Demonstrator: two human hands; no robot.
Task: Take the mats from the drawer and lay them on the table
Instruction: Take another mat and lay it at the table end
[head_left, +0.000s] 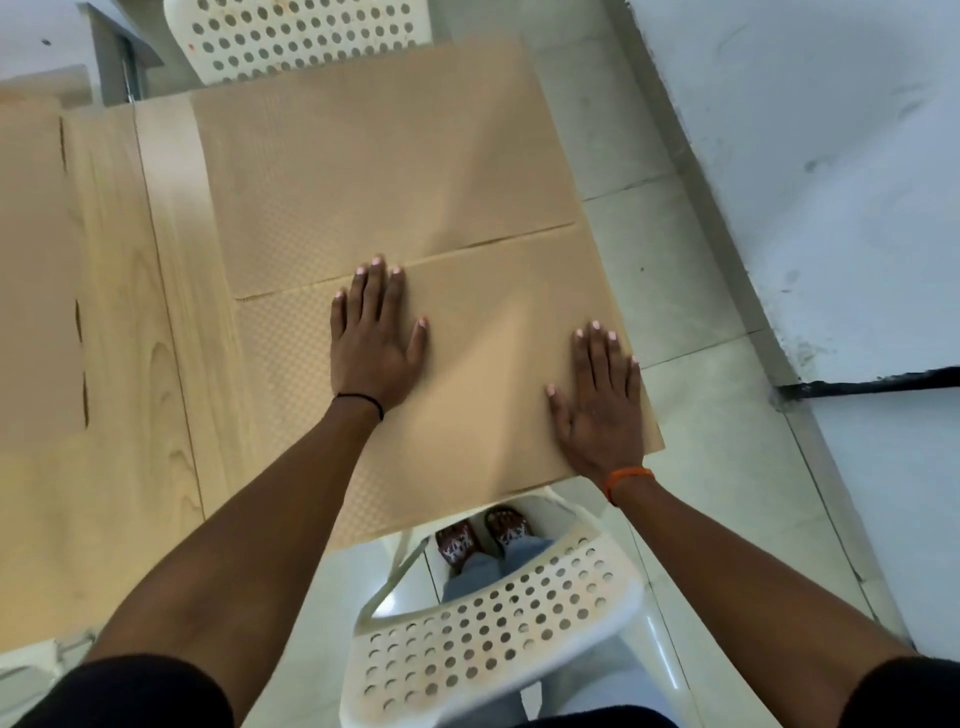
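Note:
Two tan textured mats lie side by side on the right end of the light wooden table (171, 322). The near mat (467, 374) reaches the table's right edge and near edge; the far mat (374, 171) lies beyond it, their edges meeting in a thin seam. My left hand (374, 343) rests flat on the near mat with fingertips at the seam. My right hand (602, 400) lies flat on the same mat near its right edge. Both hands have spread fingers and hold nothing. More tan mats (36, 270) cover the table's left part.
A white perforated plastic chair (493, 639) stands between me and the table, with my feet visible through it. Another white chair (296, 36) stands at the table's far side. Pale floor tiles and a light wall (831, 156) run along the right.

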